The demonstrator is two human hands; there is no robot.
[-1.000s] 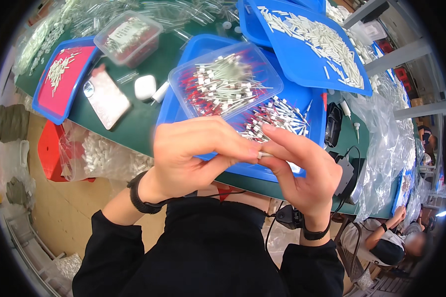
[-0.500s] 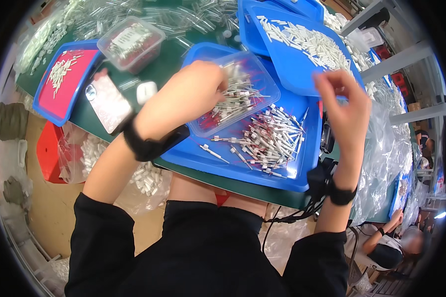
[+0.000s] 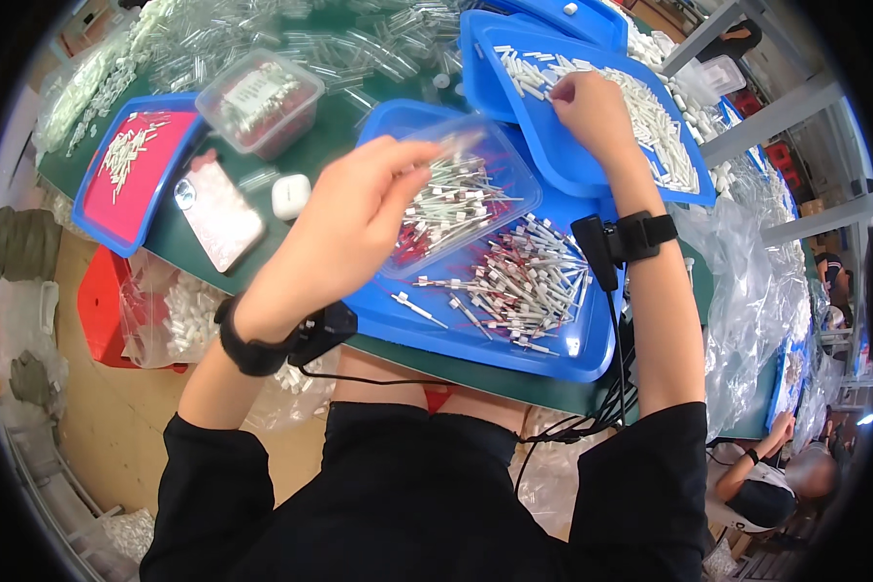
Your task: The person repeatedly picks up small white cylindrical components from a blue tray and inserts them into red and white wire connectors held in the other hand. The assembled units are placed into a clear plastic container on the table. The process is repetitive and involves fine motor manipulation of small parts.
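Hovering over the clear box (image 3: 526, 197) of red-and-white pieces (image 3: 461, 202), the left hand (image 3: 359, 213) has thumb and fingers close together, but it's too blurry to tell if they're gripping anything. The right hand (image 3: 595, 114) is well apart, fingertips bunched over the white tubes (image 3: 671, 150) in the upper blue tray (image 3: 565, 160), and I can't tell if it's got one.

A black top (image 3: 427, 495) with short sleeves (image 3: 215, 475) is worn at six o'clock, and black wrist straps (image 3: 246, 341), fitted with black boxes (image 3: 592, 244) and thin cables (image 3: 611, 335), are fastened near nine and three o'clock.
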